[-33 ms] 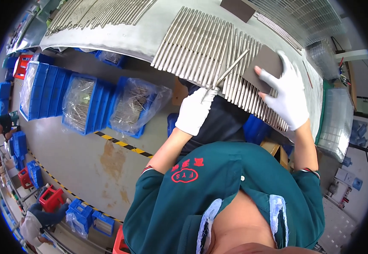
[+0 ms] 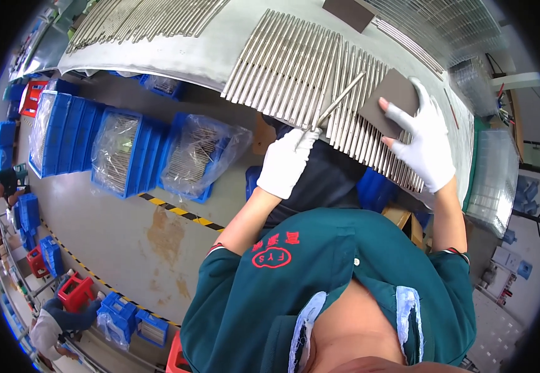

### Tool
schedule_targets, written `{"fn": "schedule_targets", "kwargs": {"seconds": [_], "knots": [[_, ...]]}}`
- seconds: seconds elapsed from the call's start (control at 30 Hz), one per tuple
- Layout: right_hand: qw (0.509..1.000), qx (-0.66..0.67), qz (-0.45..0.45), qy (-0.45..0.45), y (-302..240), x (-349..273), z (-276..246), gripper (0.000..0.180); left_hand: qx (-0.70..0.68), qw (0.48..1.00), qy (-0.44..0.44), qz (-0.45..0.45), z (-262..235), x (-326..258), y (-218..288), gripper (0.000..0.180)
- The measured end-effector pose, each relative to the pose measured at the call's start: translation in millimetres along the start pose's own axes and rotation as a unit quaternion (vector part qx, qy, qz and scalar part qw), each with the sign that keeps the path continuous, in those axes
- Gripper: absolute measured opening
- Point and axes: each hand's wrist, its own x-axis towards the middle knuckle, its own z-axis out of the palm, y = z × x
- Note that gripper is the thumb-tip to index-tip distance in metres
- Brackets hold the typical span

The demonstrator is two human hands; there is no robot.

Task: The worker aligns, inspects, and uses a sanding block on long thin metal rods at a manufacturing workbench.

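My left hand (image 2: 287,163), in a white glove, is closed on the near end of a metal rod (image 2: 346,93). That rod lies slantwise across a row of similar metal rods (image 2: 282,59) at the table's near edge. My right hand (image 2: 428,140), gloved in white with some bare fingertips, grips a flat dark brown rectangular pad (image 2: 389,93). Its fingers are spread around the pad's right side. Under the pad, the right part of the row is partly hidden.
More rods (image 2: 152,18) lie on the pale table (image 2: 220,53) at far left. Another dark pad (image 2: 349,13) and clear plastic trays (image 2: 431,28) are at the back. Blue crates (image 2: 74,133) with bagged rods stand on the floor at left. People sit farther left.
My right hand and the dark pad have shifted slightly to the right and toward me. My left hand and its rod look unmoved.
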Motion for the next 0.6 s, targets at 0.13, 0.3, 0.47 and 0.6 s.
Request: {"fn": "schedule_targets", "kwargs": {"seconds": [0.13, 0.3, 0.47, 0.6], "knots": [[0.996, 0.081, 0.041, 0.012, -3, 0, -3, 0.061, -0.057, 0.992, -0.099, -0.047, -9, 3, 0, 0.02], [0.995, 0.0, -0.071, 0.069, -27, 52, 18, 0.058, -0.215, 0.949, -0.124, -0.193, -19, 12, 25, 0.019], [0.996, 0.047, -0.069, 0.041, -14, 36, 22, 0.059, -0.291, 0.903, -0.113, -0.294, -20, 10, 23, 0.022], [0.997, 0.019, -0.062, 0.037, -22, 33, 14, 0.06, -0.384, 0.857, -0.137, -0.314, -22, 10, 22, 0.019]]}}
